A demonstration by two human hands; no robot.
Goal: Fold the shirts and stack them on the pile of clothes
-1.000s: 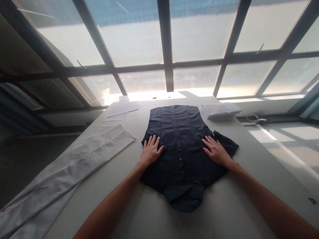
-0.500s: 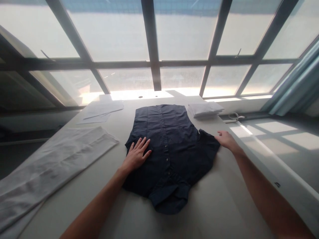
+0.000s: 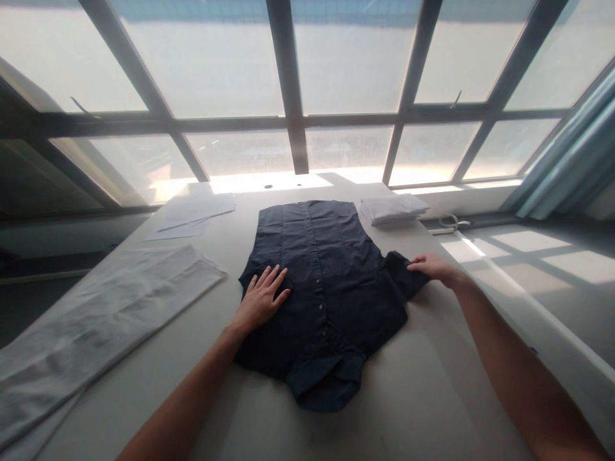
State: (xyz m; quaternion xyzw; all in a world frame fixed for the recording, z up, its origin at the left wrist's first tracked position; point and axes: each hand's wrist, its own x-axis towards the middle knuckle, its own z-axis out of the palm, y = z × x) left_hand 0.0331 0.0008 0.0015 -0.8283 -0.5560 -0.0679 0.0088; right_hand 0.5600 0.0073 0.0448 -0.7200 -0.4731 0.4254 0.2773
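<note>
A dark navy button-up shirt [image 3: 331, 256] lies front side up on the white table [image 3: 398, 390], its collar towards me and its hem towards the window. Flat on the shirt's left side rests my left hand [image 3: 262, 298], fingers spread. Over at the right edge, my right hand [image 3: 435, 267] pinches the end of the shirt's sleeve [image 3: 401, 272] between thumb and fingers. That sleeve is partly raised and bent outward from the shirt's body. The other sleeve cannot be made out, with the left arm near that side.
White folded cloth [image 3: 120, 320] stretches along the table's left side, with sheets of paper [image 3: 196, 211] beyond it. A folded white stack [image 3: 391, 209] sits at the far right corner. A white cable [image 3: 449, 223] lies past the right edge. Windows rise behind, beside a blue curtain [image 3: 557, 173].
My right hand has shifted the sleeve end slightly, turning it outward so it stands apart from the shirt's side. My left hand stays in place on the shirt.
</note>
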